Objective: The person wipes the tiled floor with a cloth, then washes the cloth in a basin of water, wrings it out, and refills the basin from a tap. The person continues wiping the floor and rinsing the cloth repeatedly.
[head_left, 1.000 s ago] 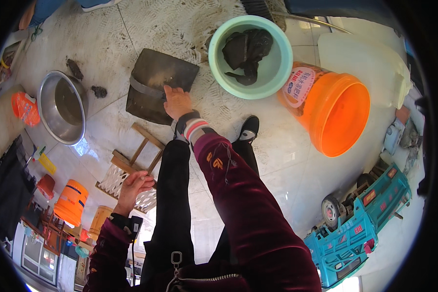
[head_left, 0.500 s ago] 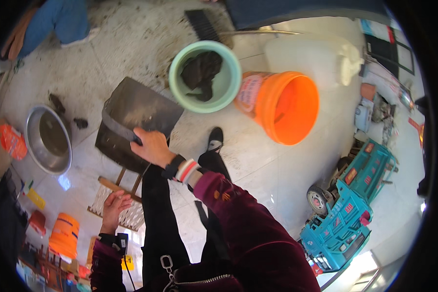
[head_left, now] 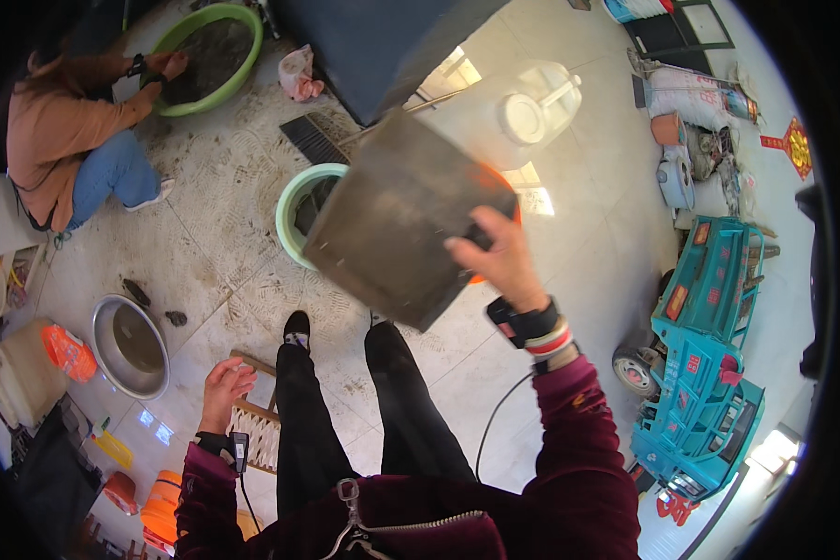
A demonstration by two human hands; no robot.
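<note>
A: What has the right hand (head_left: 497, 257) got?

B: Its fingers are curled tight around the lower right edge of a flat, dark grey metal tray (head_left: 403, 222), lifted well off the floor and tilted. Taking that tray as the landmark: the mint-green basin (head_left: 296, 207) sits on the floor just to its left, partly covered by its edge, with something dark inside.

A: And under the tray?

B: An orange bucket (head_left: 516, 211) peeks out at its right edge, mostly hidden. Just above the tray stands a pale plastic jug (head_left: 523, 107) with a round cap.

A: The left hand (head_left: 225, 384)?

B: Well below and left of the tray, fingers loosely spread, holding nothing. It hangs over a small wooden stool (head_left: 257, 429), though I cannot tell whether it touches.

A: Anything else?

B: A steel bowl (head_left: 129, 343) lies far to the tray's lower left. Up to its upper left, 1 other person (head_left: 77, 149) crouches with both hands in a large green tub (head_left: 212, 54). To the tray's right stands a teal cart (head_left: 711, 327).
</note>
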